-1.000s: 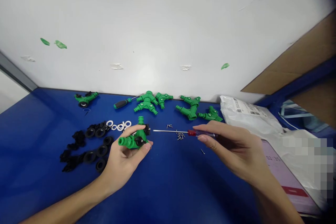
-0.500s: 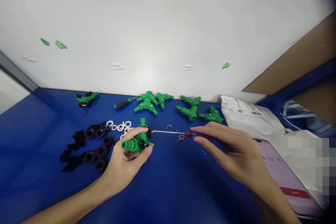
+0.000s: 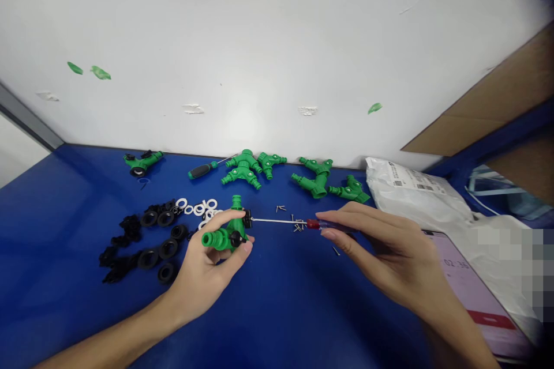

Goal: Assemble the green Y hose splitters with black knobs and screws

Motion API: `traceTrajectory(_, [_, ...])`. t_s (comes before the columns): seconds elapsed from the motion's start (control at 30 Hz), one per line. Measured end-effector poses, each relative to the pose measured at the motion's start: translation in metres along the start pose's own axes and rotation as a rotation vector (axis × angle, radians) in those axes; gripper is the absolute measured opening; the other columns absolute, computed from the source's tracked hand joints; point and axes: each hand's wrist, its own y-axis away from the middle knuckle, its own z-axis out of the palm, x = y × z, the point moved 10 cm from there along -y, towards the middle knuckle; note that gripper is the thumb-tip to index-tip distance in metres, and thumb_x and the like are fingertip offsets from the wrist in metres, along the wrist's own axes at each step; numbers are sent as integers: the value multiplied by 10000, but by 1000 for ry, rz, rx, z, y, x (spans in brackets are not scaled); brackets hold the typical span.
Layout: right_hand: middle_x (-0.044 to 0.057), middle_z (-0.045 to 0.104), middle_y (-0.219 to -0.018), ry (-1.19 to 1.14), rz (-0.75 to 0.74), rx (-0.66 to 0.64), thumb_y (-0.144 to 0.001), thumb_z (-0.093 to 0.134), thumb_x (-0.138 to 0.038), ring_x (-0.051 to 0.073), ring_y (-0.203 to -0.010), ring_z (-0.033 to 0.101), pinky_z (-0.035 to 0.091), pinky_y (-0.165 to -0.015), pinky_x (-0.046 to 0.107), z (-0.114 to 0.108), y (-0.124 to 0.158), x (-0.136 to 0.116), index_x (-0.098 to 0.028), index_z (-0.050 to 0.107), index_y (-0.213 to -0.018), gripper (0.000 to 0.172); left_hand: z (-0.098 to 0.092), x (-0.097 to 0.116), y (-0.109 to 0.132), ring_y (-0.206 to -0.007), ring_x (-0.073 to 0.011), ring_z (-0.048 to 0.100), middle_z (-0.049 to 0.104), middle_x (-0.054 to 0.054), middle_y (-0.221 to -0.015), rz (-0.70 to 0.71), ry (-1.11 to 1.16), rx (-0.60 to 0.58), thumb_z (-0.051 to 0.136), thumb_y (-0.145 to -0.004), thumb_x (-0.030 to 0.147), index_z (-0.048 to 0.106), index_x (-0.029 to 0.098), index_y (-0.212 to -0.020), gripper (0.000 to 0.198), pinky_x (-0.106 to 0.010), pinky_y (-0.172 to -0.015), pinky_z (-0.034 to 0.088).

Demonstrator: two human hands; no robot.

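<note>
My left hand (image 3: 210, 268) is closed round a green Y-shaped hose connector (image 3: 219, 238), its thumb and fingers on either side. Two black knobs sit on the connector; one of them (image 3: 247, 218) faces right. My right hand (image 3: 385, 253) grips the handle of a screwdriver (image 3: 281, 221) with a red collar. The shaft lies level, and its tip meets a small screw at the right-hand black knob. Under and behind the shaft, several small screws (image 3: 298, 226) are scattered on the blue table (image 3: 277, 300).
Several green connectors (image 3: 318, 179) lie along the white wall, with a green-and-black screwdriver (image 3: 202, 170) among them. White rings (image 3: 199, 209) and black caps and knobs (image 3: 149, 258) are left of my left hand. At right are white plastic packages (image 3: 411, 190) and a phone (image 3: 467, 294) showing a timer.
Both hands keep nearly the same pose, with the screwdriver tip still at the black knob. The right fingers have shifted very slightly on the handle. The phone's timer has advanced.
</note>
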Motion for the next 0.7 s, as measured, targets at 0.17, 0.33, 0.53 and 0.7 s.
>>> traceTrajectory(0.17, [9,718,-858,1,-8,-6,-905,681,-147,127,-710,660,530,-643,234,1,0,0,-230,705,-1059,177,0,0,1,-877,-173,756,719,-34,-985,0,-8,-2,697,-866,252,628,243,-1168,310,-257,-765,628])
traceTrajectory(0.33, [15,720,-880,3,-15,-16,-900,686,-143,135,-738,667,537,-656,240,1,0,-1,-238,703,-1060,187,2,1,1,-867,-166,750,708,-35,-985,5,-20,-15,685,-873,255,631,249,-1159,291,-252,-755,624])
traceTrajectory(0.53, [7,731,-829,-21,-15,17,-913,645,-126,127,-674,672,532,-610,222,2,-3,-7,-228,674,-1049,172,2,2,3,-892,-183,735,731,-40,-930,52,-111,-24,671,-890,260,627,250,-1194,307,-286,-790,616])
traceTrajectory(0.7, [-38,653,-584,46,134,-7,-973,569,-248,97,-421,552,431,-413,197,8,-1,3,-219,648,-927,97,4,2,4,-899,-193,737,726,-53,-968,61,-114,-34,671,-888,263,619,242,-1201,318,-289,-769,621])
